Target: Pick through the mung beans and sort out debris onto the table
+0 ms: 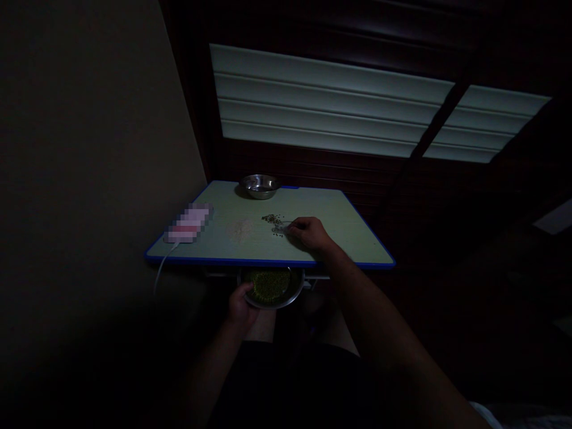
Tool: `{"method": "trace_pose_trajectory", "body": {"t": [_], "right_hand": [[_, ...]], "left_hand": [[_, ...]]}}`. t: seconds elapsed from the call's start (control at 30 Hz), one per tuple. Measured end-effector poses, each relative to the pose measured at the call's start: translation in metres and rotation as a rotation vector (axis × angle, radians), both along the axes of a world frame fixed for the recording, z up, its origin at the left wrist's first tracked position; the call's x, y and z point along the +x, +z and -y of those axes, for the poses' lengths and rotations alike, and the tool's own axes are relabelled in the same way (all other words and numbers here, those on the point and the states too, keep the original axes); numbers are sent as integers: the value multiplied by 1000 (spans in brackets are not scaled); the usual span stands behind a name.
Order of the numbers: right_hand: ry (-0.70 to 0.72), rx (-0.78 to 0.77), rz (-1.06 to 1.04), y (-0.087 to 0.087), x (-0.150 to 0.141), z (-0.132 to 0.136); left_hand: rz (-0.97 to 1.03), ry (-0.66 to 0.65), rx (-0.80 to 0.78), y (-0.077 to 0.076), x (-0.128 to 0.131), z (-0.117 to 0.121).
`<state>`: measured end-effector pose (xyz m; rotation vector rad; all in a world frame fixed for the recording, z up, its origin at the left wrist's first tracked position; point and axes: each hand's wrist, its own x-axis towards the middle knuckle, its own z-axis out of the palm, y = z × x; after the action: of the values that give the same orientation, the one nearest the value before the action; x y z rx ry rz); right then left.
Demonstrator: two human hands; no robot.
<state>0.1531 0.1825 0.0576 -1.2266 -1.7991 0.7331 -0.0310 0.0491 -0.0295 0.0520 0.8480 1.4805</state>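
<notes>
My left hand grips the rim of a metal bowl below the table's front edge. Small green beans, like mung beans, lie inside that bowl. Over the tabletop, the fingers of my right hand are closed on the handle of a spoon. The spoon's head rests low among dark beans or seeds, scattered in a small heap. To the left of them, pale grains are spread in a thin patch.
The light-topped table has a blue edge. An empty metal bowl stands at its back. A pixelated pink-white object with a white cable lies on the left. Walls close in at left and behind; the room is dim.
</notes>
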Motion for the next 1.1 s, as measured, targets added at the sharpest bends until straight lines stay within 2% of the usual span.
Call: {"method": "trace_pose_trajectory", "body": {"t": [0.13,0.23,0.33,0.4,0.6,1.1], "right_hand": [[45,-35,-65,-3,0,-2],[-48,24,-93,-2,0,-4],[-160,110,-38,0,0,-4],[-182,145,15,1,1,-4],[-179,151,94,2,1,-2],[-115,102,36,3,0,-1]], "left_hand": [[11,20,15,-2,-1,-1],[21,15,24,-4,-1,-1],[37,-3,41,-4,-1,0],[38,2,49,-4,-1,1],[0,32,19,0,0,1],[-4,40,-7,2,1,1]]}}
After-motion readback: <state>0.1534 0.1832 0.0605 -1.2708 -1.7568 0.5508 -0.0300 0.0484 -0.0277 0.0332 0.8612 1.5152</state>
